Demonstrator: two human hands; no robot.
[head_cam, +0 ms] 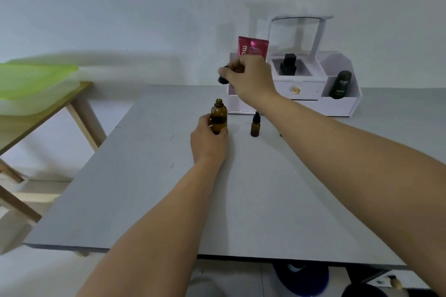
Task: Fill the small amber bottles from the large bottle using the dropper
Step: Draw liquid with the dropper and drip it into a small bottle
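My right hand (248, 77) pinches the dropper (223, 79) by its black rubber cap above the open-necked large bottle (219, 116) of smooth amber glass, gripped upright by my left hand (207, 138) on the matte grey table (144, 188), a capped small amber bottle (255, 125) just right.

"Kahf" on the dark bottle (341, 84); "RETINOL" (partly blurred) on the pink tube (253, 47)

Dim, flat indoor light with a cool blue-grey cast falls evenly across the bench (241, 200), leaving only soft, faint shadows beneath the left hand (208, 137) and both forearms. No glare shows. Wide-angle distortion bows the bench edges and stretches the arms toward the frame's bottom. Far left of the left hand, a green lidded container (36, 84) smears into blur; overall detail is soft.
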